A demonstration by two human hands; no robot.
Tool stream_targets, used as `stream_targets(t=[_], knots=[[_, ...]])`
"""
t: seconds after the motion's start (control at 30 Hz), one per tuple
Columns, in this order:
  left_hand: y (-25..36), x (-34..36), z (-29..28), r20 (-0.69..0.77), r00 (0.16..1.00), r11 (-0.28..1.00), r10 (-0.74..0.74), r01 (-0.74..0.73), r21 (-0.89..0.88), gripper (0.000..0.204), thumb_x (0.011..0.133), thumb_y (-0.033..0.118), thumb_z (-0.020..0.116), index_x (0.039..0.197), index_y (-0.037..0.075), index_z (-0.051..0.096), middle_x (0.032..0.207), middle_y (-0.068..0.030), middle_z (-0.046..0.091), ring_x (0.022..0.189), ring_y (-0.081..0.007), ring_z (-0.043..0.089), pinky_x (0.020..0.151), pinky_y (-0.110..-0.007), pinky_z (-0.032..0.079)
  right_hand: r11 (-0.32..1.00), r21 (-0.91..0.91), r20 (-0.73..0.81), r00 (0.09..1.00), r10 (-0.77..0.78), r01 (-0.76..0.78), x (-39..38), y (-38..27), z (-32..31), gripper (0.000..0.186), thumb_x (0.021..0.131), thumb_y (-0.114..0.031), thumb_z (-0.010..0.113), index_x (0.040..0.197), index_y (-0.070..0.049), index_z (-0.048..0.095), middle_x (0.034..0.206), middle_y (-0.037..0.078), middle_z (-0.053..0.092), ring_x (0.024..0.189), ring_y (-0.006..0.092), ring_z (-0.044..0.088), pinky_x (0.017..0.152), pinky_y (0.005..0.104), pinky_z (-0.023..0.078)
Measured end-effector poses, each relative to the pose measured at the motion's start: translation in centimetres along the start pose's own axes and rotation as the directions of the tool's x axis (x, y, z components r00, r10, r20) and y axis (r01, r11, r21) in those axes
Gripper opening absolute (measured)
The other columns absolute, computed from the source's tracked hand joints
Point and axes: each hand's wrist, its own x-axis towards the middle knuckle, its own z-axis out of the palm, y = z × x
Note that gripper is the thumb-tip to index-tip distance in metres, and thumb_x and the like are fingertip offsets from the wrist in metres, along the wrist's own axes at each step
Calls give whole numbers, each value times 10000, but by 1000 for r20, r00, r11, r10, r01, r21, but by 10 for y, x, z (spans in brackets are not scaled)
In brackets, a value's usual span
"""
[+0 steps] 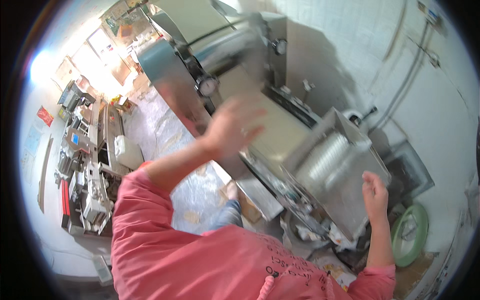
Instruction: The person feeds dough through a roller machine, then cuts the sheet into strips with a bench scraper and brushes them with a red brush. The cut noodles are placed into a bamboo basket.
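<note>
A large sheeting machine with rollers stands before me, and a smooth cream-coloured sheet (280, 125) slopes down from its rollers (225, 47). My left hand (235, 125) is raised over the near side of that sheet, fingers spread, smeared by motion and with nothing in it. I cannot tell whether it touches the sheet. At the sheet's lower end is a shiny ridged roller (327, 157) inside a metal housing. My right hand (375, 195) is by the right edge of the metal tray (345, 200) below the roller, fingers loosely bent and apart, no object visible in it.
Round hand dials (207, 86) sit on the machine's side. A green ring-shaped basin (410, 235) leans near the right wall. Crumpled bags lie under the tray. To the left, a bench (95, 150) carries several tools and boxes, with a white jerrycan (128, 151) beside it.
</note>
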Motion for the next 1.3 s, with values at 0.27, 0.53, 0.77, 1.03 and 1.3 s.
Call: stream_targets(t=[0.27, 0.53, 0.77, 1.03, 1.3], knots=[[-371, 115, -159, -370, 922, 750, -114, 324, 576, 274, 824, 260, 574, 1039, 97, 622, 1150, -115, 563, 1067, -314, 522, 900, -408, 423, 883, -391, 103, 966, -239, 260, 96, -101, 176, 352, 748, -74, 581, 1090, -15, 521, 1125, 201, 492, 1067, 388, 451, 925, 448, 365], [-538, 189, -189, -418, 895, 658, -158, 411, 631, 481, 830, 322, 562, 1253, 117, 464, 1310, -123, 430, 1240, -255, 373, 1019, -393, 304, 924, -342, 70, 986, -154, 169, 160, -147, 197, 343, 712, -25, 602, 1047, -19, 524, 1077, 210, 497, 1039, 397, 457, 906, 459, 369], [-573, 221, -149, 9, 944, 521, -330, 174, 836, 660, 905, 523, 311, 1423, 125, 211, 1491, -62, 167, 1381, -201, 117, 1123, -361, 111, 843, -367, 24, 910, -414, 393, 279, -214, 183, 292, 746, -16, 570, 1036, 3, 544, 1118, 204, 502, 1072, 388, 474, 927, 454, 378], [-554, 242, -148, 459, 596, 624, -659, 93, 776, 652, 890, 512, 345, 1378, 81, 306, 1455, -84, 253, 1360, -211, 191, 1116, -362, 148, 627, -160, 85, 644, -760, 762, 466, -333, 251, 275, 803, -94, 559, 1064, -9, 550, 1104, 182, 533, 1066, 354, 497, 909, 411, 415], [-625, 212, -140, 153, 939, 524, -309, 33, 851, 712, 890, 544, 321, 1430, 104, 170, 1503, -65, 102, 1388, -185, 65, 1130, -359, 85, 542, -422, 52, 617, -785, 726, 658, -440, 401, 593, 908, -416, 374, 1373, -57, 293, 1423, 158, 266, 1317, 305, 250, 1053, 436, 244]])
